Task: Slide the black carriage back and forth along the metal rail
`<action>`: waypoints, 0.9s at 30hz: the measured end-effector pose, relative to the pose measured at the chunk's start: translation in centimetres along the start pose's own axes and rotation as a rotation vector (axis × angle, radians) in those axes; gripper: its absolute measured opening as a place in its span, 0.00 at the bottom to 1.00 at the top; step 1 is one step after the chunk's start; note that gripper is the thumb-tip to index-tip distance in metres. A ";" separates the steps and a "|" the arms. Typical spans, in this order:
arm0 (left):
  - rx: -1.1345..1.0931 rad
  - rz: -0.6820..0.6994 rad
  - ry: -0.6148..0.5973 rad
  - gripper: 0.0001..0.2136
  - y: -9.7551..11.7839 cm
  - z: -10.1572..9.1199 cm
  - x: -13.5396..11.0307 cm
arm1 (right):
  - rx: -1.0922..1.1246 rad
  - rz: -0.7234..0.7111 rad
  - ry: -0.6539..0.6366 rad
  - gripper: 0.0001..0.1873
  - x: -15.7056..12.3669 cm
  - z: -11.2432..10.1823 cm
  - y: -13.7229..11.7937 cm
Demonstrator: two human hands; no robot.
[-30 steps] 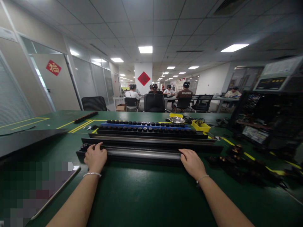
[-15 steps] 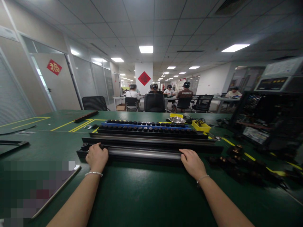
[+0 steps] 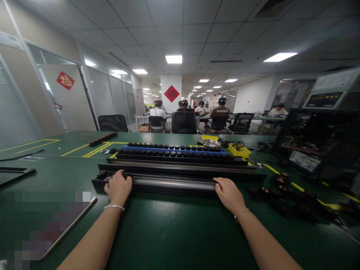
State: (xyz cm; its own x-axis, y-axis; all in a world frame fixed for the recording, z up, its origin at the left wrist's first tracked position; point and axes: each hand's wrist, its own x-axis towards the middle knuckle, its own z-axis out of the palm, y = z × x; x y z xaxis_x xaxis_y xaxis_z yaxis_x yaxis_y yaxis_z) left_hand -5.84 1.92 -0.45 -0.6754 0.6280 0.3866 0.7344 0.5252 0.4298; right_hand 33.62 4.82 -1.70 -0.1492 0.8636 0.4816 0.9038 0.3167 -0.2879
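A long grey metal roller (image 3: 174, 183) lies in a black tray (image 3: 97, 182) across the green table, right in front of me. My left hand (image 3: 118, 188) wraps over the roller near its left end, fingers curled on it. Near the roller's right end, my right hand (image 3: 229, 194) lies over it, fingers bent over the far side. Behind it sits a second black rail with a grey roller (image 3: 180, 165), then rows of black knobs on blue and black strips (image 3: 174, 150).
A yellow bin (image 3: 239, 150) and a metal bowl (image 3: 210, 142) stand at the back. A black machine (image 3: 317, 140) fills the right side, with dark loose parts (image 3: 281, 195) before it. A tablet (image 3: 47, 221) lies at left. People sit at far tables.
My left hand has slid a little to the right along the roller. A dark flat panel at the left edge has gone from view. The right hand stays put.
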 end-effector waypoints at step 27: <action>-0.029 0.125 -0.039 0.23 0.7 0.5 -0.3 | -0.014 0.011 -0.038 0.21 0.1 -0.2 -0.2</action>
State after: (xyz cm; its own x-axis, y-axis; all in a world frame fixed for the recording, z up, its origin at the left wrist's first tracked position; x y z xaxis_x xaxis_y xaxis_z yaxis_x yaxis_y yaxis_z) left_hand -5.02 2.37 -0.66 -0.5749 0.7100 0.4066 0.8103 0.4250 0.4034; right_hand 33.52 4.74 -1.40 -0.1537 0.8815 0.4464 0.9110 0.3014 -0.2816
